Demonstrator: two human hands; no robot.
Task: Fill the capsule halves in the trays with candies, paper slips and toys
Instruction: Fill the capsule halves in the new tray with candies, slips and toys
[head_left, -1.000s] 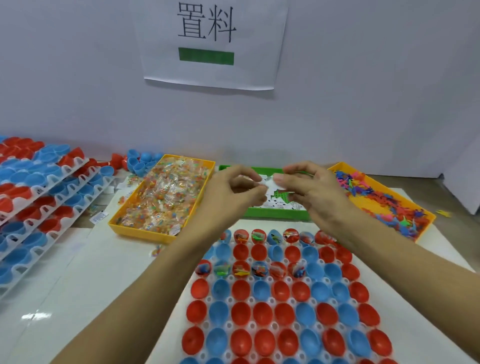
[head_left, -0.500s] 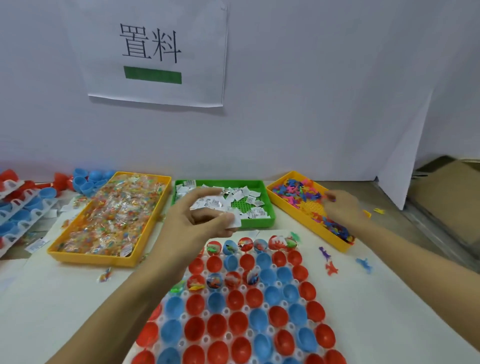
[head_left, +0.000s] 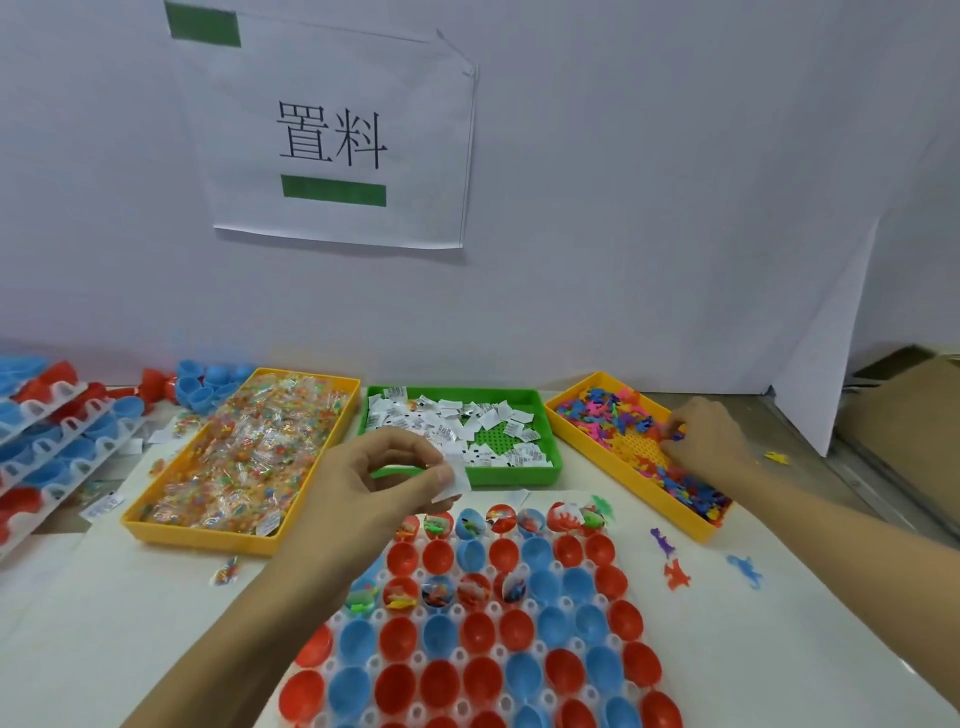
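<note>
A white tray (head_left: 457, 654) of red and blue capsule halves lies in front of me; two of its far rows hold candies and toys. My left hand (head_left: 374, 483) hovers over its far left corner and pinches white paper slips (head_left: 454, 480). My right hand (head_left: 709, 436) reaches into the yellow toy tray (head_left: 587, 447) at the right, fingers curled down among the small coloured plastic toys (head_left: 613, 415). Between them sits the green tray (head_left: 550, 467) with paper slips, and to its left the yellow tray (head_left: 202, 535) of wrapped candies.
Stacked trays of capsule halves (head_left: 57, 447) fill the left edge. Loose toys (head_left: 675, 571) lie on the white table right of the tray, and a stray candy (head_left: 226, 571) left of it. A wall with a paper sign (head_left: 337, 140) stands behind; cardboard (head_left: 904, 415) at far right.
My right hand left the slips held before me and moved right into the toy tray. My left hand keeps the slips and stays near the tray's far left. The camera turned right.
</note>
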